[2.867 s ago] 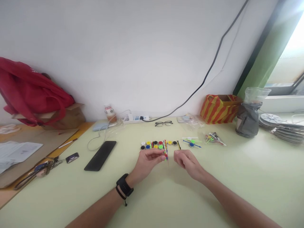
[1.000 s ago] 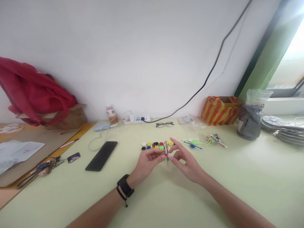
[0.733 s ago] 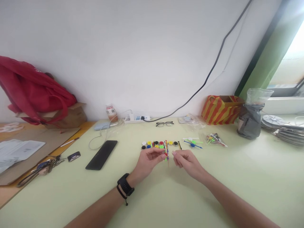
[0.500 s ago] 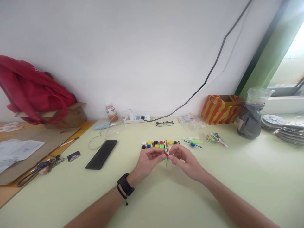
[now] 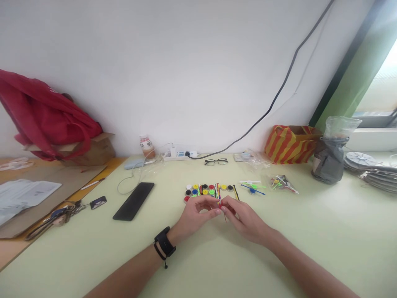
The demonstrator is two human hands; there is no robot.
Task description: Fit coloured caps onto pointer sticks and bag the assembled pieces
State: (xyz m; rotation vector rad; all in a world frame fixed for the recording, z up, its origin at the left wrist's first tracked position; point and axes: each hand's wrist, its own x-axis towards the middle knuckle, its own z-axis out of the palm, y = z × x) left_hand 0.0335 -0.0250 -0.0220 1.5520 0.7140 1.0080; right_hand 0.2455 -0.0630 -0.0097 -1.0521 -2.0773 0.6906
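Observation:
My left hand (image 5: 198,214) and my right hand (image 5: 245,217) meet above the table, thumbs and fingertips pinched together around a small red plastic pointer (image 5: 225,218). Its thin end sticks out below the fingers, while the fingertips cover most of the rest. Just behind the hands lie rows of small round discs (image 5: 194,191) in white, black, yellow, blue, red and green. Thin coloured plastic strips (image 5: 217,188) lie among them, partly hidden by my fingers. To the right is a blue arrow spinner (image 5: 252,190) with a round base, beside green and white ones.
A clear bag of coloured spinners (image 5: 282,183) lies further right. Glasses (image 5: 216,162), a power strip (image 5: 180,155) and a bottle (image 5: 147,147) stand along the wall. A black phone (image 5: 134,201) and keys (image 5: 65,212) are on the left, a grey bag (image 5: 328,159) on the right.
Both hands have come closer together and moved slightly right and down. A thin red end now points down below the fingers. The view has shifted a little.

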